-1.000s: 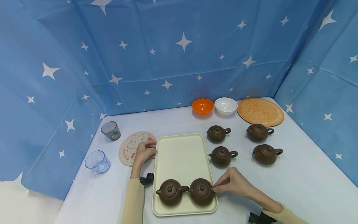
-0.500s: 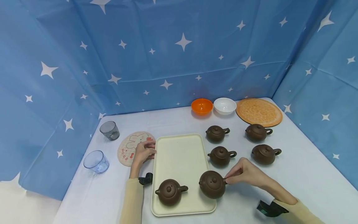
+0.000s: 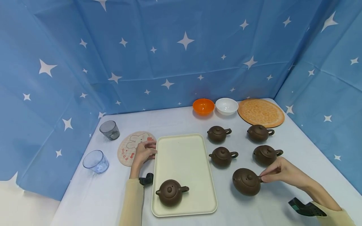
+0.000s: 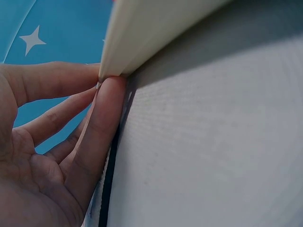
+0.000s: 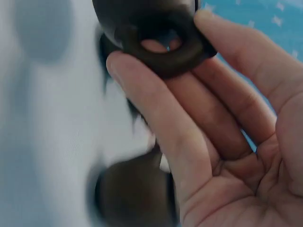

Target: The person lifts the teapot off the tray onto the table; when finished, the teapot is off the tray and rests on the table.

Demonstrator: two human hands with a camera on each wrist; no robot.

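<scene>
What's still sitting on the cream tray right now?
Only one brown teapot sits on the cream tray, near its front-left corner. The rest shows bare. The left hand touches its left rim.

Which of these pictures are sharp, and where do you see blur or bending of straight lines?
Head view: sharp and evenly lit, backdrop folds bowed by the wide lens. Right wrist view: the teapot handle at the right hand is fairly clear, the rest smeared. Left wrist view: left hand and tray edge soft, very close.

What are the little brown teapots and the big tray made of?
The held teapot looks like unglazed clay: dull brown, matte, barely any shine, though I can't be sure. The right hand pinches its handle. The tray looks like smooth cream plastic, with a thin moulded rim.
</scene>
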